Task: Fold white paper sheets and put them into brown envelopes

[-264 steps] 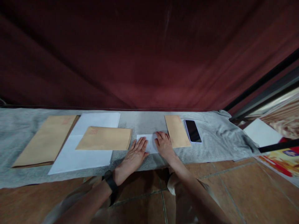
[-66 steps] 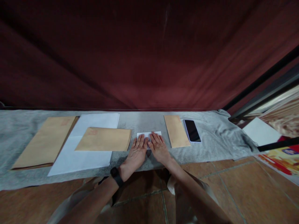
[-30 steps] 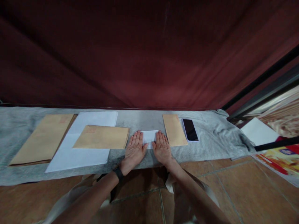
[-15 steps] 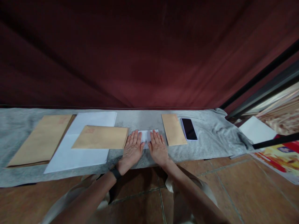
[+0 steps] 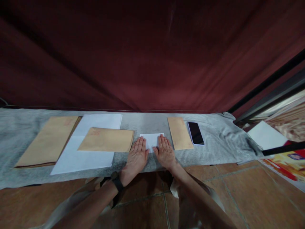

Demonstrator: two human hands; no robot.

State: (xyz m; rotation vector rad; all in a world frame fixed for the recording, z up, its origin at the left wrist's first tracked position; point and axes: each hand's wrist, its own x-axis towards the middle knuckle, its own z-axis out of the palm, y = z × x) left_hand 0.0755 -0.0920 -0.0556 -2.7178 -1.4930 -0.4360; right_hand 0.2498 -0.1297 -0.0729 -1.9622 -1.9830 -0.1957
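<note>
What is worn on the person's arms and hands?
Both forearms are bare, with no sleeves in view. The left hand and right hand wear no gloves. A black band, perhaps a watch, circles the left wrist.

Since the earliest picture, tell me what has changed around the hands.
The left hand and right hand slid over the folded white paper: first spread toward its ends, they met at its middle, parted, and now lie flat side by side on its near edge. Nothing gripped or released. The brown envelopes, white sheets and phone stayed put.
</note>
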